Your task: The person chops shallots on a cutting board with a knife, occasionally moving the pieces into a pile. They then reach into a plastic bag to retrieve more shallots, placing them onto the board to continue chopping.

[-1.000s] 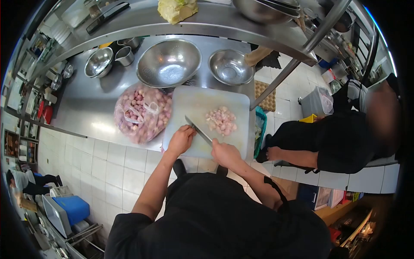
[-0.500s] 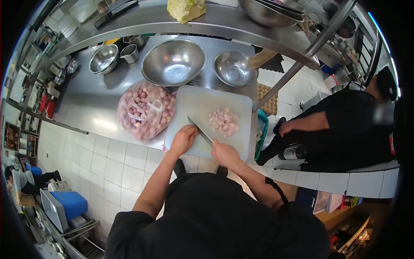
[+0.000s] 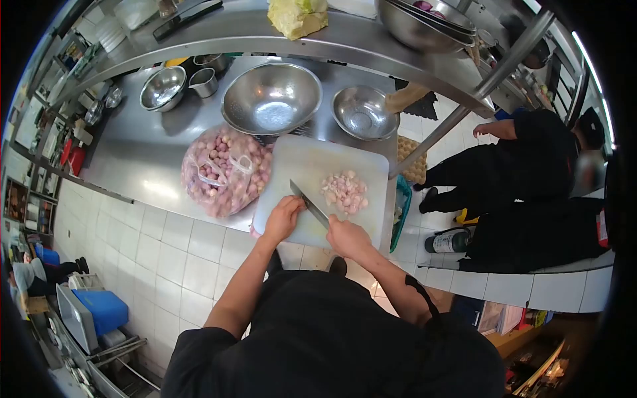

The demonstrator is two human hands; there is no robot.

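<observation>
My right hand is closed around the handle of a kitchen knife. The blade slants up and left over a white cutting board. Beside the blade, my left hand rests on the board with its fingers curled together; whatever they pinch is mostly hidden. A small heap of peeled shallots lies right of the knife. Left of the board sits a clear plastic bag full of shallots with pinkish skins.
Behind the board stand a large steel colander and a smaller steel bowl. More steel bowls sit at the back left. A shelf with a cabbage crosses above. A co-worker stands at the right.
The co-worker at the right has straightened and moved back, with an arm now lifted, uncovering a dark cylinder. The view has shifted slightly. My hands and the knife have barely moved.
</observation>
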